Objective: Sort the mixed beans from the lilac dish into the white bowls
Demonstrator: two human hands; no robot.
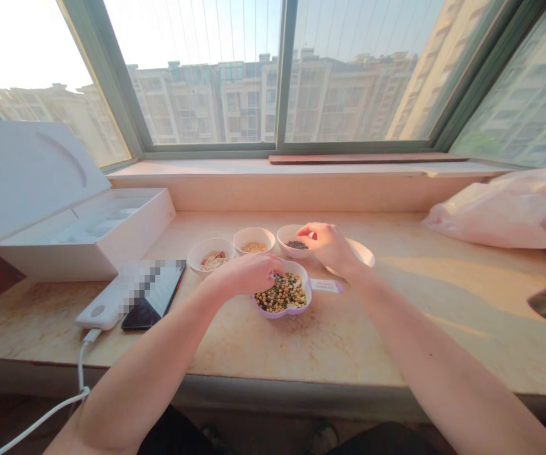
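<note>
My left hand (256, 273) reaches over the back left rim of a purple-edged bowl with a handle (286, 311). Its fingertips are bent down at the mixed beans (280, 296), black, tan and pale ones; whatever they pinch is too small to make out. My right hand (327, 243) is at the right rim of a small white bowl (288, 232) with dark beans (296, 245) inside. Thumb and fingers are drawn together above those beans, and I cannot see what is between them. Another white bowl (362, 251) is partly hidden behind my right hand.
Left of the dark beans stand a white bowl (254, 234) of tan beans and a white bowl (197, 259) of pale and reddish pieces. A phone (152, 309), a cabled white power bank (102, 309) and an open white box (126, 243) lie left. A plastic bag (510, 212) sits right.
</note>
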